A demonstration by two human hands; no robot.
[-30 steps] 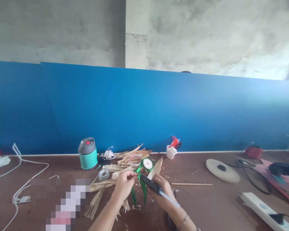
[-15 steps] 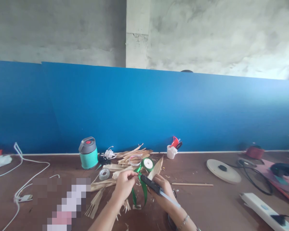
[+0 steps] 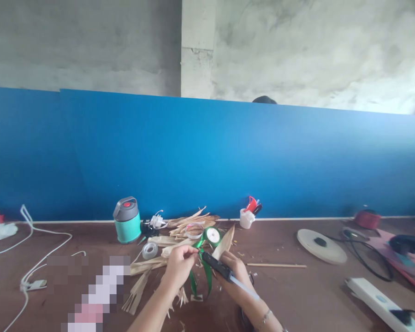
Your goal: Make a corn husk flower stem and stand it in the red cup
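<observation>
On the brown worktop (image 3: 280, 299), in the middle of my feed, the two bare hands work close together. The left hand (image 3: 180, 266) has its grip pressed together, pinching green satin ribbon (image 3: 203, 272) between thumb and fingers, just beside the tip of a slim black glue gun (image 3: 216, 265). The right hand (image 3: 233, 276) has its grip closed around the gun's body, and a translucent glue stick (image 3: 245, 288) juts from the gun's rear end, over the forearm. A pale dried husk (image 3: 224, 242) stands tilted up just behind the right hand, and a thin bracelet (image 3: 265, 317) circles that wrist. The ribbon hangs in loops below the hands and seems to lead up to a green ribbon spool (image 3: 213, 235) resting on a heap of dried husks (image 3: 148, 266). Beside that heap sit a roll of clear tape (image 3: 150, 251) and a teal flask (image 3: 127, 220) with a grey lid. A white cup (image 3: 246, 219) holds red-handled tools, and a wooden stick (image 3: 276, 265) lies to the right of the hands. Farther right are a round white disc (image 3: 321, 246) and a white power strip (image 3: 376, 297) — behind it all rises a blue board (image 3: 207, 157), with the dark top of someone's head (image 3: 264, 99) just showing above it.
</observation>
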